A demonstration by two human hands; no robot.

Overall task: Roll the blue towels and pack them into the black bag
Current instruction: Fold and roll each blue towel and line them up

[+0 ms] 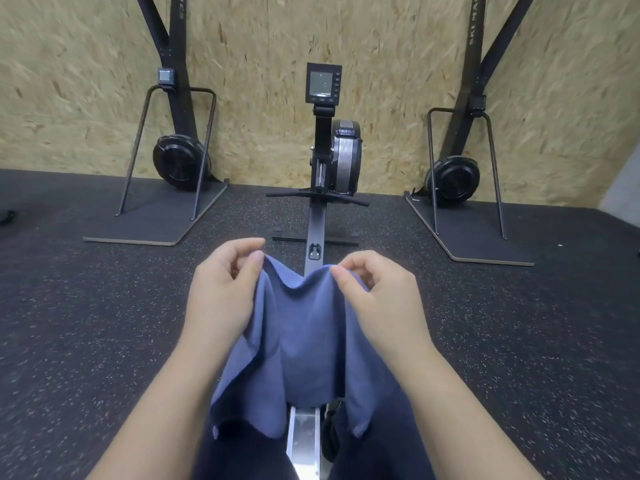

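While sitting astride the rowing machine (334,157), I hold a blue towel (304,337) up by its top edge, my left hand (221,292) pinching the left corner between thumb and curled fingers and my right hand (381,299) pinching the right corner the same way. Between the two grips the edge sags in a shallow dip, and the cloth hangs down over my lap, its lower corners trailing near the rail (304,434). Rolling looks not yet begun: the towel hangs unrolled, so this appears to be the squaring-up before the first turn. Next, I judge, the top edge needs pulling taut and level, then laying flat or folding so a tight roll can start from one end. No black bag shows anywhere in view, so where the roll will go I cannot tell. Speckled rubber floor (104,323) lies open to the left and right, while the two ski machines, one far left (176,157), one far right (457,171), stand well apart against the far wall.
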